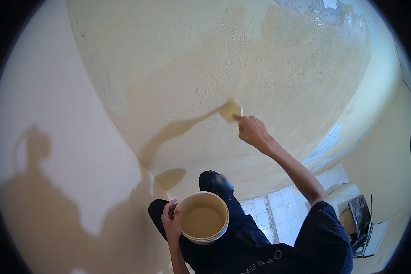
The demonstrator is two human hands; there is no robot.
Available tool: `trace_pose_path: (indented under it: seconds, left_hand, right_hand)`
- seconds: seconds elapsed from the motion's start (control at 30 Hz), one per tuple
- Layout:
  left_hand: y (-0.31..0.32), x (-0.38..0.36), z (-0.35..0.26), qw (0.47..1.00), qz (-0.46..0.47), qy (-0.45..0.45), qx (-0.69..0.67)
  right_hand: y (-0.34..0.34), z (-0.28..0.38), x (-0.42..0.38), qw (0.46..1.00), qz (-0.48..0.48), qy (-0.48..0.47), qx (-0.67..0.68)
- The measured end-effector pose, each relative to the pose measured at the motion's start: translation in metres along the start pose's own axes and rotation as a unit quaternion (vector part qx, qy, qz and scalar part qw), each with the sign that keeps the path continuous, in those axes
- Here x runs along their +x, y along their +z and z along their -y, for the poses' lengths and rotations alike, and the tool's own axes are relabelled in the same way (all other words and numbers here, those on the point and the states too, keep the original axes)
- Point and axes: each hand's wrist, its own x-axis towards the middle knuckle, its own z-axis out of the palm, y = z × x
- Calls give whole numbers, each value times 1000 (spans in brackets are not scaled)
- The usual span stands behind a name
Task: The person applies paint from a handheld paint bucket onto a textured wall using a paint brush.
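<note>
My right hand [253,131] is stretched out to the wall [169,82], its fingers wrapped round a paintbrush [231,111]. The brush's pale, wide head lies at the wall surface, beside rough, bumpy patches. Down at my lap, my left hand [171,221] grips the left rim of a white bucket [224,228]. Beige paint [203,222] covers the bottom of the bucket, which rests on my dark trousers. How far the left fingers reach behind the rim is partly hidden.
A smooth pale wall [55,91] with shadows meets the painted wall in a corner at left. Peeling patches [326,146] show on the right. White floor tiles [283,208] lie below. Dark and white objects [363,223] stand at the lower right.
</note>
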Motion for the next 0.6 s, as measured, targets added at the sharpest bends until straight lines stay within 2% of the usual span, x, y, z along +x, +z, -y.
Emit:
trace_pose_path:
  seconds: [0.03, 0.13, 0.2, 0.23, 0.27, 0.3, 0.33, 0.4, 0.43, 0.47, 0.5, 0.57, 0.6]
  left_hand:
    - [0, 2, 1, 1000, 6, 6, 4]
    - [-5, 11, 14, 999, 14, 25, 16]
    - [-5, 10, 14, 999, 1, 23, 24]
    - [-3, 10, 11, 999, 2, 30, 30]
    - [0, 9, 6, 999, -18, 16, 35]
    - [1, 10, 4, 998, -7, 44, 41]
    - [1, 11, 3, 996, 8, 70, 49]
    - [0, 10, -4, 992, 23, 81, 92]
    - [-2, 10, 0, 990, 25, 98, 102]
    - [-6, 9, -4, 978, 21, 133, 162]
    - [-8, 6, -7, 980, 18, 108, 169]
    - [-11, 3, -7, 989, 17, 59, 134]
    - [-11, 0, -4, 996, 13, 40, 80]
  right_hand:
    - [0, -2, -9, 1000, -1, -1, 3]
    - [12, -2, -30, 996, 77, -16, 40]
    - [20, 10, -48, 981, -35, -88, 169]
    - [12, 28, -56, 979, -15, -99, 180]
    - [-9, 49, -63, 975, 29, 1, 220]
    - [-18, 64, -69, 959, 75, 104, 252]
    - [-12, 69, -75, 956, 96, 101, 259]
    - [1, 73, -91, 943, 74, 85, 314]
    - [2, 74, -95, 940, 99, 91, 315]
    - [3, 73, -95, 952, 119, 43, 280]
    - [1, 72, -99, 958, 148, -4, 246]
    - [-7, 75, -100, 945, 180, -84, 258]
    - [-4, 80, -102, 948, 158, -173, 214]
